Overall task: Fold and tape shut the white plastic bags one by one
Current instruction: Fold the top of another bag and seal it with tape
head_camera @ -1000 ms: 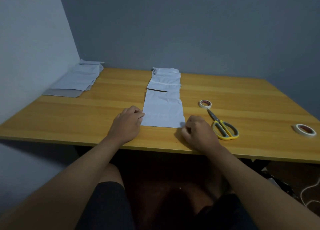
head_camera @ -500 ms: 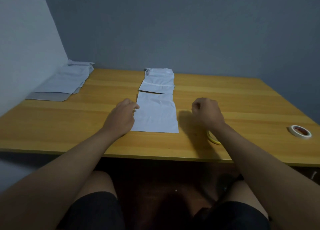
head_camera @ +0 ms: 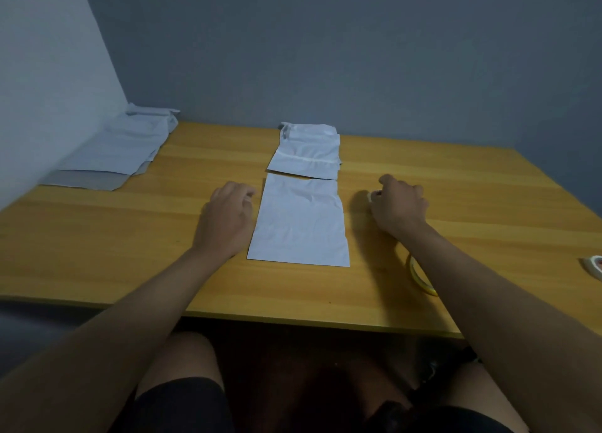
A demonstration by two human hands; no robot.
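Note:
A folded white plastic bag (head_camera: 301,224) lies flat in the middle of the wooden table (head_camera: 130,237). My left hand (head_camera: 226,219) rests on the table just left of the bag, fingers loosely bent and holding nothing. My right hand (head_camera: 399,204) is to the right of the bag, its fingers curled round a small white tape roll (head_camera: 374,196) that shows only at the fingertips.
Behind the bag lies a short stack of white bags (head_camera: 308,154). A larger pile of bags (head_camera: 120,149) sits at the far left by the wall. Yellow scissors (head_camera: 420,278) lie partly under my right forearm. A second tape roll (head_camera: 594,265) is at the right edge.
My right hand left the bag's near right corner, moved away over the scissors and closed on the small tape roll. My left hand slid slightly up along the bag's left edge.

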